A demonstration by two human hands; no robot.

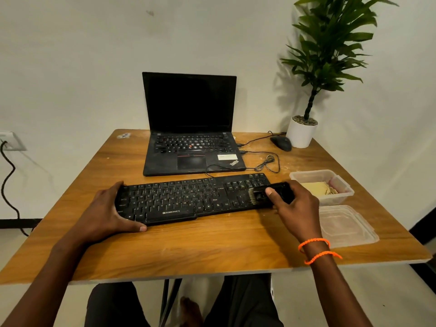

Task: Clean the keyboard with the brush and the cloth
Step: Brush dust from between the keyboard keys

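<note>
A black keyboard [179,199] lies across the wooden table [212,246] in front of me. My left hand [106,213] grips its left end, thumb along the front edge. My right hand [295,204] holds a black brush [279,191] over the keyboard's right end; the pale bristles [251,195] touch the number-pad keys. A beige cloth [317,188] lies folded inside a clear plastic container [339,197] just right of the keyboard.
An open black laptop [191,138] stands behind the keyboard, with cables [264,165] coiled beside it. A black mouse [281,143] and a potted plant [302,133] sit at the back right. A clear lid [346,226] lies near the table's right edge.
</note>
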